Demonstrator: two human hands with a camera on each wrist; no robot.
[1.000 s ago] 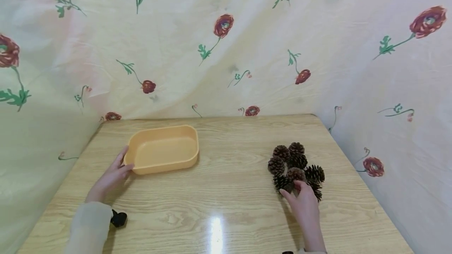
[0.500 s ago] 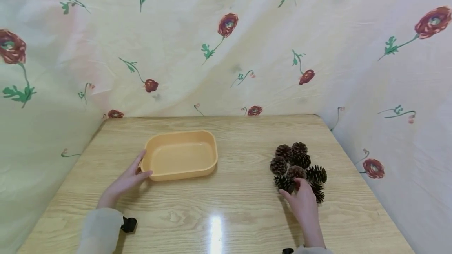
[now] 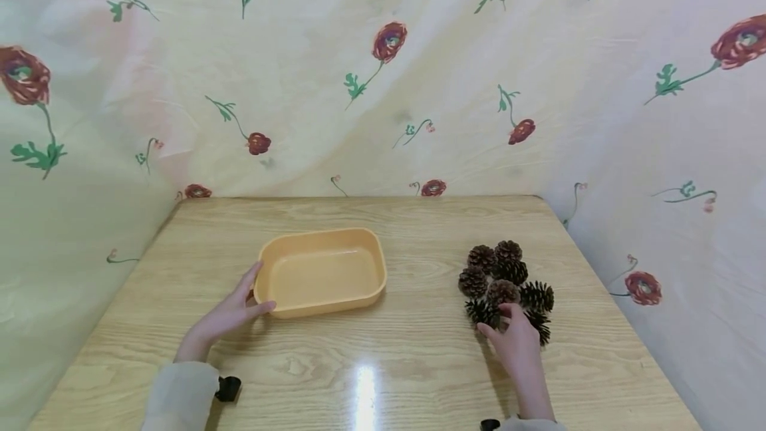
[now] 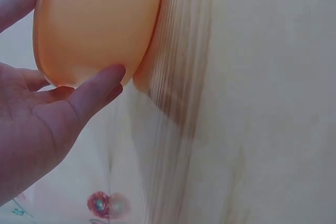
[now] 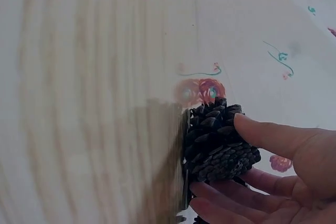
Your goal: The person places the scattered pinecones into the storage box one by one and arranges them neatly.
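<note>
A shallow orange-yellow plastic tray (image 3: 326, 310) lies on the table at centre left. My left hand (image 3: 226, 319) grips its left end, thumb on the near wall and fingers on the far side. The left wrist view shows the thumb pressed against the tray's outside (image 4: 100, 30). On the right, my right hand (image 3: 519, 341) is at the near side of a cluster of brown pine cones (image 3: 503, 292). In the right wrist view, its thumb touches one pine cone (image 5: 223, 148) while the fingers curl along the other side, holding it between them.
The wood-grain table (image 3: 413, 351) ends at a pale flowered cloth (image 3: 299, 85) hanging behind it and along both sides. Several pine cones lie packed together, the farthest (image 3: 508, 251) toward the back right. Black cameras show by both sleeves, one at the left wrist (image 3: 228, 388).
My left hand has slid the tray to the right and slightly toward me. The right hand has stayed at the near side of the pine cones with hardly any movement.
</note>
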